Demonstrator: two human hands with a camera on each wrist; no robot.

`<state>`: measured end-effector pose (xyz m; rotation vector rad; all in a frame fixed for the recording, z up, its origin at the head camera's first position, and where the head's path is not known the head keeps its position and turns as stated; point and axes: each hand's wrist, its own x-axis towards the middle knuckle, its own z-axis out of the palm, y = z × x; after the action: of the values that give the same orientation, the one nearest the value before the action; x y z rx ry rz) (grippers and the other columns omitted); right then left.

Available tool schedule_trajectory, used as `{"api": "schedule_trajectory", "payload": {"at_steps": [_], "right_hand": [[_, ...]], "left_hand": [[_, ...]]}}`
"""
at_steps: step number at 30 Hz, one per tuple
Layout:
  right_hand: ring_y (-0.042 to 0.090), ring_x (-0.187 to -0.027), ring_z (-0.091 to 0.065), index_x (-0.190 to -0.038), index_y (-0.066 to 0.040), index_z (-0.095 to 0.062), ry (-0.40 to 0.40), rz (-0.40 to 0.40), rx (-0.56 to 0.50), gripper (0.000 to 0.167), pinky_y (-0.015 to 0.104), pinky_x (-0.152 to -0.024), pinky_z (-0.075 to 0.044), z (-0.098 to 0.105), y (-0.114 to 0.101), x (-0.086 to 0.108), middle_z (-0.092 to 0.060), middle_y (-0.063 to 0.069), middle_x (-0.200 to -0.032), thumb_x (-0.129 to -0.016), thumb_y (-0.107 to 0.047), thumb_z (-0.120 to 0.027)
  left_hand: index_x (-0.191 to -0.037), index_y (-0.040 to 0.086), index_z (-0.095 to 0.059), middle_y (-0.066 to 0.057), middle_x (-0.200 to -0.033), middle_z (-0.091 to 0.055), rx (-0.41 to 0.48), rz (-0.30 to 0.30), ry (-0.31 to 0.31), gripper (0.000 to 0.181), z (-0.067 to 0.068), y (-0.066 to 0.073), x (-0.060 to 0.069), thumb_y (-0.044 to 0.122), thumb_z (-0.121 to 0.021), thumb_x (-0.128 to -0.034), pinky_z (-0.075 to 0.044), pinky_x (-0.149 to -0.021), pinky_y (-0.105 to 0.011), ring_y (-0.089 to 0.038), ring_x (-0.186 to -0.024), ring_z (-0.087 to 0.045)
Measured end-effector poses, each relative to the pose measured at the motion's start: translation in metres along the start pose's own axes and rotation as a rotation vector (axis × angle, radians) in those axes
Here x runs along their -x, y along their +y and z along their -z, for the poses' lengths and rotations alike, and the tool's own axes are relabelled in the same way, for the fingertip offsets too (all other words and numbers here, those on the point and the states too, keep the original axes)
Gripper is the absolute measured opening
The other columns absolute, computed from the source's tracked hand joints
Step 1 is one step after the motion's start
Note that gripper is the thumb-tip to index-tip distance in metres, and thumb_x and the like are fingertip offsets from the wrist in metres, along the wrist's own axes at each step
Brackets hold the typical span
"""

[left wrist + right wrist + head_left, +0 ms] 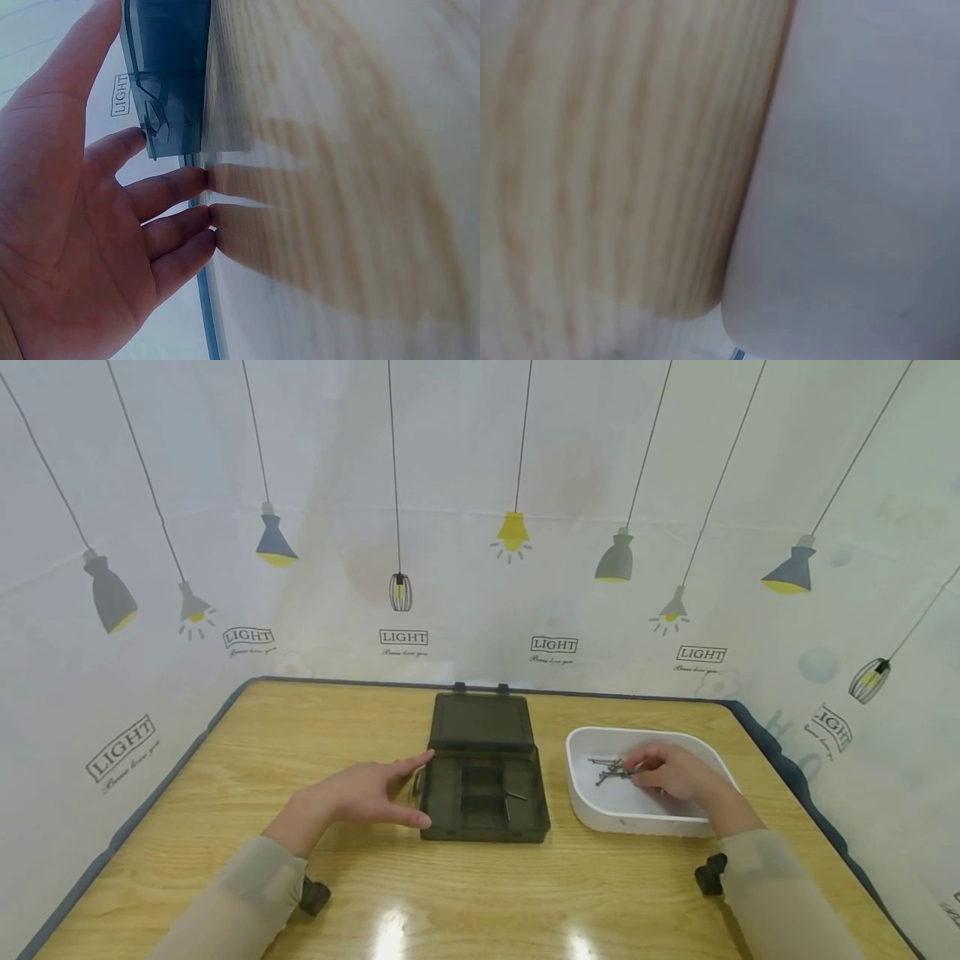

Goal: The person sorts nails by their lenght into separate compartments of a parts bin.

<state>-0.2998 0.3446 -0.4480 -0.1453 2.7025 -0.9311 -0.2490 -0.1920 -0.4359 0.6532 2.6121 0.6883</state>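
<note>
A dark translucent case point(483, 831) lies with its lid point(482, 720) folded back, and two screws point(516, 796) rest in its right part. My left hand point(360, 793) is at the case's left side, thumb and index finger spread and touching its edge; in the left wrist view the hand point(82, 210) has its other fingertips on the table beside the case point(169, 67). Inside a white tray point(637, 825), my right hand point(678, 774) has curled fingers pinching at a small pile of screws point(609, 770). The right wrist view shows the tray's wall point(840, 180), not the hand.
The case and the tray stand side by side on a wooden table point(450, 902), with a gap between them. Behind the table and along its sides hangs a pale curtain point(465, 543) printed with lamps. A dark edge borders the table.
</note>
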Motion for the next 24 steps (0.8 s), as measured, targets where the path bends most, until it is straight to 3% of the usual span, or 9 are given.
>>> {"api": "schedule_trajectory", "payload": {"at_steps": [7, 24], "right_hand": [[0.024, -0.093, -0.060, -0.116, -0.012, -0.078, 0.010, -0.024, -0.001, 0.014, 0.034, -0.079, -0.051, -0.0018, -0.0042, 0.0021, -0.069, 0.007, -0.107, -0.103, -0.016, -0.076], [0.023, -0.089, -0.058, -0.110, -0.011, -0.075, 0.010, 0.002, 0.026, 0.010, 0.035, -0.075, -0.050, -0.0034, -0.0102, 0.0047, -0.067, 0.006, -0.103, -0.103, -0.017, -0.077]], "left_hand": [[-0.176, 0.041, -0.020, -0.010, -0.177, -0.040, -0.001, 0.007, -0.004, 0.112, -0.0001, -0.0004, 0.0000, 0.078, -0.077, -0.0876, -0.047, -0.119, -0.062, -0.039, -0.148, -0.058], [-0.176, 0.043, -0.021, -0.005, -0.178, -0.039, 0.014, 0.019, 0.000, 0.111, -0.0002, 0.0012, 0.0013, 0.079, -0.078, -0.0869, -0.045, -0.122, -0.062, -0.038, -0.154, -0.053]]}}
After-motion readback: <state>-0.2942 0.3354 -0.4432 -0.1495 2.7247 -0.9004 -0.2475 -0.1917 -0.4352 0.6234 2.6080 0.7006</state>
